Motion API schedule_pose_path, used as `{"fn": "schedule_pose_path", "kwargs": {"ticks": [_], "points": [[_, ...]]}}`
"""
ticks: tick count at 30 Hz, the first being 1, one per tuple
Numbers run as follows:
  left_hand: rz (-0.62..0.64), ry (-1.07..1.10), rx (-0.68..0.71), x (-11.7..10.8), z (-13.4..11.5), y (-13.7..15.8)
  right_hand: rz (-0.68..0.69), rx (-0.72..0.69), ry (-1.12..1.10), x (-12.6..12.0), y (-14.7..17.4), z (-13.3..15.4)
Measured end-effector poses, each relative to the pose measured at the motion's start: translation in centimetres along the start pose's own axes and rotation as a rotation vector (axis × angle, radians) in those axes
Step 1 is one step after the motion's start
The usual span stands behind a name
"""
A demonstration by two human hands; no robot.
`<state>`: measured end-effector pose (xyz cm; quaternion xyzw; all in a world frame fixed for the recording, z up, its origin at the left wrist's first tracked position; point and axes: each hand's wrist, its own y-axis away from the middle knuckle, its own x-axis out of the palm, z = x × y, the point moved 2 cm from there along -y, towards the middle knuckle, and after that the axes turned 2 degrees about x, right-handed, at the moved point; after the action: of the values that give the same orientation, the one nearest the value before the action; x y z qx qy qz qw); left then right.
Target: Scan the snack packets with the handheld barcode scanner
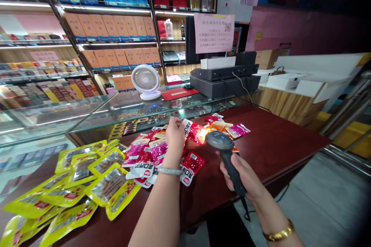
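My right hand (242, 171) is wrapped round the handle of a dark grey barcode scanner (224, 144), its head pointing left. Bright light from it falls on a red snack packet (194, 132), which my left hand (175, 131) pinches by its white end. Under and beside my left wrist lies a heap of small red and magenta snack packets (142, 154). More small packets (238, 130), red, orange and magenta, lie beyond the scanner. Larger yellow snack packets (107, 183) are piled on the left of the brown table.
Behind the brown table (278, 139) stands a glass display counter (95, 117). A white fan (145, 81), a red mat (178, 93) and a black cash register unit (223, 79) rest on it. The scanner's cable (246, 212) hangs below the table edge.
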<state>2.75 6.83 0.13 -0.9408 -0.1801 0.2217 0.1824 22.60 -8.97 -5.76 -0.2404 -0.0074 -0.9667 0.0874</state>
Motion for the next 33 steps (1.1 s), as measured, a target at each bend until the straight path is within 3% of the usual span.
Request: {"fn": "schedule_pose_path", "kwargs": {"ticks": [22,28,30,33], "points": [[-0.011,-0.064,0.101,0.2,-1.2,1.2,-0.054,-0.019,0.039,0.6,0.0,0.3],[0.003,-0.035,0.059,0.0,-1.5,1.1,-0.042,-0.002,0.046,0.3,0.0,0.1],[0.067,0.101,-0.041,1.0,-1.2,1.2,-0.042,-0.002,0.048,0.2,0.0,0.0],[0.335,0.390,-0.201,3.0,-0.7,1.9,-0.033,-0.017,0.043,0.1,0.0,0.0]]}}
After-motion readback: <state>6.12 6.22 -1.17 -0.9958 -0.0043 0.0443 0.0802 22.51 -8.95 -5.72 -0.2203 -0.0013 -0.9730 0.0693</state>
